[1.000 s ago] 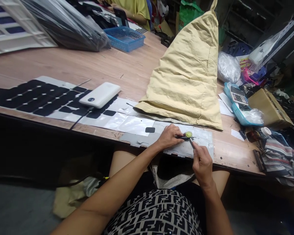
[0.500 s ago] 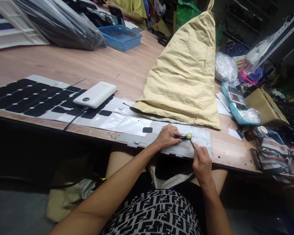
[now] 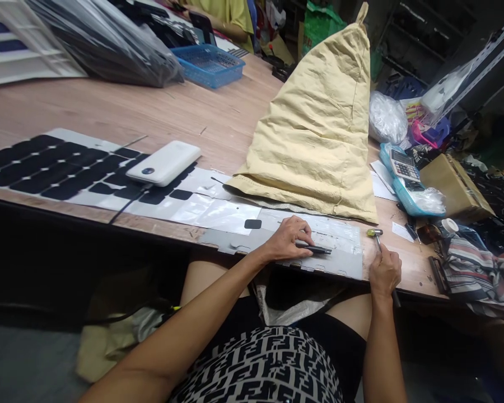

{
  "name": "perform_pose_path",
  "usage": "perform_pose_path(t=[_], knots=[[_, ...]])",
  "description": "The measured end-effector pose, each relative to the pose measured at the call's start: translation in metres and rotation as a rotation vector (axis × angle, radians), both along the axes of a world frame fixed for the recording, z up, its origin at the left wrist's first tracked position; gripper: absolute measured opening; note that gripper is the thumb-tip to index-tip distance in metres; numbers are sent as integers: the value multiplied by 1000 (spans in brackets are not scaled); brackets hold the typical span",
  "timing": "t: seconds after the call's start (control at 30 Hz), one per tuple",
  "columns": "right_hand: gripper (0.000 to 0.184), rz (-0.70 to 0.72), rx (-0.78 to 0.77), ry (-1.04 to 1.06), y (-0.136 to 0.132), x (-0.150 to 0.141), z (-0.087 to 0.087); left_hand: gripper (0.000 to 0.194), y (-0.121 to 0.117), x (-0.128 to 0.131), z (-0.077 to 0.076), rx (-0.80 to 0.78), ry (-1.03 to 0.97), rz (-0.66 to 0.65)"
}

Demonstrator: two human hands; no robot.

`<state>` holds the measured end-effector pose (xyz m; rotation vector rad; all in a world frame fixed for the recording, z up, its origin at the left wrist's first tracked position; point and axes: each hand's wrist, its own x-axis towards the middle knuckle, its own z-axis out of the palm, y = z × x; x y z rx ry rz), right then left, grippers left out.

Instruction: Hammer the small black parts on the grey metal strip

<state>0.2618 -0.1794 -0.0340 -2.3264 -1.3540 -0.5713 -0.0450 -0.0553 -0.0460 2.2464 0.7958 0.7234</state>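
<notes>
Left hand point(image 3: 292, 239) grips black tool point(image 3: 315, 248), lying low over grey sheet point(image 3: 348, 258); right hand point(image 3: 385, 271) grips small hammer point(image 3: 376, 234). Risk: off-centre blow glances, bruising left fingers.

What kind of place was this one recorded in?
Probably a small workshop: a small hammer is in use at the wooden worktable, a calculator lies among bags, and a cardboard box stands by cluttered goods.
</notes>
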Motion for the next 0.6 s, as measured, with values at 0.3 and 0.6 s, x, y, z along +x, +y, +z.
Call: perform_pose_path(t=[0.3, 0.6], knots=[[37, -35, 0, -14, 0, -2, -3, 17, -53, -18, 9, 50, 128, -247], [38, -35, 18, -33, 0, -2, -4, 25, -29, -22, 11, 18, 33, 66]])
